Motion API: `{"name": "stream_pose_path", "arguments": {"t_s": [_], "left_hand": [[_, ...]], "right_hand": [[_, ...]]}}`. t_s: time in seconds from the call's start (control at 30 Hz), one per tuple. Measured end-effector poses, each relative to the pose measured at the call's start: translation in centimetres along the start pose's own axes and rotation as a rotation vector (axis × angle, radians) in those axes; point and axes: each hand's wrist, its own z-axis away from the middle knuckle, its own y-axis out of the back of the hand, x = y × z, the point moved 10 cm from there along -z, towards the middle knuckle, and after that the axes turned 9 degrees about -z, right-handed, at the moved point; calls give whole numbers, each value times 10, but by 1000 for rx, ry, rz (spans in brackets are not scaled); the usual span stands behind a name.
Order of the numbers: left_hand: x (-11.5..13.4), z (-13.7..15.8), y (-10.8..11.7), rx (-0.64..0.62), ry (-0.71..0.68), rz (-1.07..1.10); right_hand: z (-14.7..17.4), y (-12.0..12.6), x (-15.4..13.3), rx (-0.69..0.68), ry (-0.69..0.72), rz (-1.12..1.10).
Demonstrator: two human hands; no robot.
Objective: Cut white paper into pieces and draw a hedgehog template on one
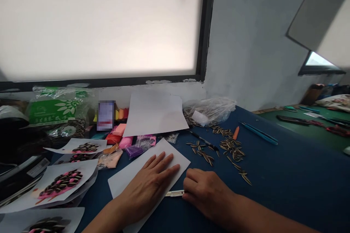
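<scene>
My left hand [154, 178] lies flat with fingers spread on a sheet of white paper [120, 185], pressing it to the dark blue table. Just right of the paper, my right hand [205, 191] is closed around one end of a slim, pale utility knife [175, 193]. The knife's other end points left and reaches the paper's edge near my left hand. Most of its handle is hidden in my fist. Above the paper lie a black pen [201, 139] and several loose sunflower seeds [207, 158].
Printed pictures [61, 185] are stacked at left. Behind stand coloured clay packs [118, 133], a large white sheet [157, 113] and a plastic bag of seeds [216, 111]. Blue tweezers [259, 133] and an orange stick [236, 133] lie right. A green table [290, 122] stands beyond.
</scene>
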Motion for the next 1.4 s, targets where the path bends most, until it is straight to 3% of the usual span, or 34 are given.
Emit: {"name": "stream_pose_path", "arguments": {"t_s": [0.47,1.4], "left_hand": [[-1,0,0,-30,9,31],[1,-2,4,25,7,78]], "right_hand": [[-1,-4,-7,-11,11,5],[-6,-11,-17,-58,51,2]]}}
